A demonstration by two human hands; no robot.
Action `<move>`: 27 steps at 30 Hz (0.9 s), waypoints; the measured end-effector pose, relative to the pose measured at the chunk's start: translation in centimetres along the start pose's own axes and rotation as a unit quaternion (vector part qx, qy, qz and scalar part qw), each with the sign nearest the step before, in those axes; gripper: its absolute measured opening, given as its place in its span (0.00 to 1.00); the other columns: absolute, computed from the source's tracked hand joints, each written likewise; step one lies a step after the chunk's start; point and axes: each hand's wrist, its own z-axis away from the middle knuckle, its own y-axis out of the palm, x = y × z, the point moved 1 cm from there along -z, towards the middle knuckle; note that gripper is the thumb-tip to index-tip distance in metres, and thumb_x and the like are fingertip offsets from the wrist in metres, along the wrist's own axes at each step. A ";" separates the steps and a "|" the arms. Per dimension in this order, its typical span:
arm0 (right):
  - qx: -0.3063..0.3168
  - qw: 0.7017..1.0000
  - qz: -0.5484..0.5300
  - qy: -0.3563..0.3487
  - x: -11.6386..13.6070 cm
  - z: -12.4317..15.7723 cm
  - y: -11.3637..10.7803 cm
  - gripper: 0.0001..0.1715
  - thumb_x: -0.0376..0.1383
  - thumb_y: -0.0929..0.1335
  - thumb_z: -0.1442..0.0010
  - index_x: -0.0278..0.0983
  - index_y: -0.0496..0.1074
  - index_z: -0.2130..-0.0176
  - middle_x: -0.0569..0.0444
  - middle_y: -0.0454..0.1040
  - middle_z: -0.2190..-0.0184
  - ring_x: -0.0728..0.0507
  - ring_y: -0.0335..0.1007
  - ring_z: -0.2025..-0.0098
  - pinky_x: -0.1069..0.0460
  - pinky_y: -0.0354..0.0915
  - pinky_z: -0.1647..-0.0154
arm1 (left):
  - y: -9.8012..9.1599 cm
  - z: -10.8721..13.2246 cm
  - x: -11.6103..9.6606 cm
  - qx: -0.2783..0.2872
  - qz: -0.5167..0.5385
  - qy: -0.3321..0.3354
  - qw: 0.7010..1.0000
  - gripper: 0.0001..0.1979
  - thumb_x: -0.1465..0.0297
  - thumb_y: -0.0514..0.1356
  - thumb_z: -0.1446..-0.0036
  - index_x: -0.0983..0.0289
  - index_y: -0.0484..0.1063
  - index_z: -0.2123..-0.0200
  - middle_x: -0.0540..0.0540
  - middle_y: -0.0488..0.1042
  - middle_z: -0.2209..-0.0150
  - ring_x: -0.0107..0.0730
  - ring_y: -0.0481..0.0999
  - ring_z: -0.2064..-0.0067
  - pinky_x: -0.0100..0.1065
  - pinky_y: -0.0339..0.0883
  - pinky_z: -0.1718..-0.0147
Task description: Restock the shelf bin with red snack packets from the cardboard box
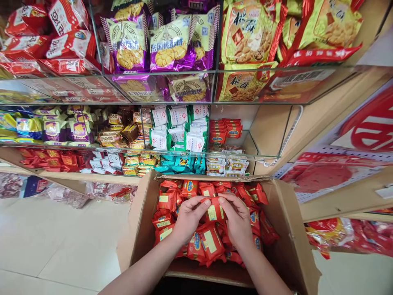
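Note:
Both my hands pinch one small red snack packet (214, 212) just above an open cardboard box (143, 223). My left hand (190, 217) grips its upper left edge between thumb and fingers. On the upper right edge, my right hand (238, 215) does the same. A pale yellow label panel on the packet faces me. Many similar red packets (211, 241) lie loosely heaped in the box beneath my hands, some showing a blue logo and others a yellow panel.
Glass-fronted shelves (172, 88) rise behind the box, with red packets (225, 130), white-and-green packets (178, 129) and purple biscuit packs (172, 41) in separate compartments. A wooden side panel (331, 110) stands at right. Tiled floor (61, 241) lies at left.

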 end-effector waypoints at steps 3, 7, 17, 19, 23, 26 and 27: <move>0.020 0.999 -0.041 0.027 0.0 -0.2 -0.5 0.11 0.41 0.69 0.49 0.42 0.72 0.62 0.55 0.74 0.64 0.44 0.69 0.61 0.48 0.65 0.58 | 0.6 -0.1 -0.1 -0.018 0.042 -0.015 0.999 0.08 0.66 0.65 0.55 0.64 0.74 0.71 0.48 0.76 0.74 0.27 0.74 0.70 0.30 0.66 0.67; 0.036 0.995 -0.062 0.069 -0.3 -0.3 -1.0 0.16 0.41 0.72 0.53 0.41 0.72 0.62 0.55 0.74 0.67 0.46 0.69 0.66 0.50 0.66 0.63 | 1.1 -0.2 -0.8 -0.047 0.169 -0.057 0.983 0.09 0.68 0.65 0.54 0.65 0.70 0.70 0.50 0.76 0.73 0.30 0.76 0.69 0.33 0.69 0.68; 0.001 0.967 -0.197 0.159 0.9 -0.2 -0.2 0.13 0.39 0.74 0.58 0.41 0.73 0.69 0.59 0.74 0.72 0.48 0.68 0.69 0.51 0.65 0.65 | 0.1 -0.4 -2.0 0.014 -0.014 -0.053 0.998 0.12 0.61 0.63 0.52 0.65 0.71 0.71 0.47 0.70 0.76 0.21 0.67 0.77 0.20 0.61 0.82; -0.018 0.949 -0.254 0.184 1.1 -0.1 0.0 0.11 0.39 0.75 0.59 0.40 0.73 0.72 0.60 0.74 0.73 0.49 0.69 0.69 0.52 0.65 0.66 | 0.2 -0.3 -2.0 0.012 -0.006 -0.052 0.999 0.12 0.61 0.64 0.54 0.63 0.70 0.70 0.46 0.70 0.77 0.22 0.67 0.76 0.22 0.62 0.80; -0.029 0.941 -0.270 0.203 1.3 0.2 0.0 0.13 0.36 0.76 0.61 0.38 0.72 0.73 0.60 0.73 0.74 0.50 0.68 0.70 0.54 0.65 0.67 | 0.4 -0.3 -2.0 0.014 -0.020 -0.014 1.000 0.11 0.63 0.65 0.55 0.64 0.71 0.72 0.45 0.69 0.78 0.21 0.66 0.76 0.23 0.63 0.75; -0.020 0.944 -0.264 0.198 1.5 0.4 0.3 0.13 0.36 0.75 0.60 0.37 0.70 0.74 0.60 0.72 0.76 0.51 0.67 0.72 0.54 0.64 0.69 | 0.2 -0.5 -1.7 -0.005 -0.059 0.045 0.997 0.11 0.62 0.62 0.52 0.64 0.72 0.72 0.46 0.70 0.77 0.21 0.65 0.75 0.23 0.61 0.74; -0.016 0.943 -0.267 0.200 1.5 0.6 0.5 0.13 0.37 0.75 0.58 0.37 0.68 0.74 0.60 0.72 0.75 0.51 0.66 0.72 0.54 0.64 0.70 | 0.2 -0.6 -1.5 -0.017 -0.066 0.060 0.996 0.10 0.62 0.62 0.51 0.64 0.73 0.71 0.46 0.70 0.76 0.21 0.65 0.74 0.23 0.60 0.74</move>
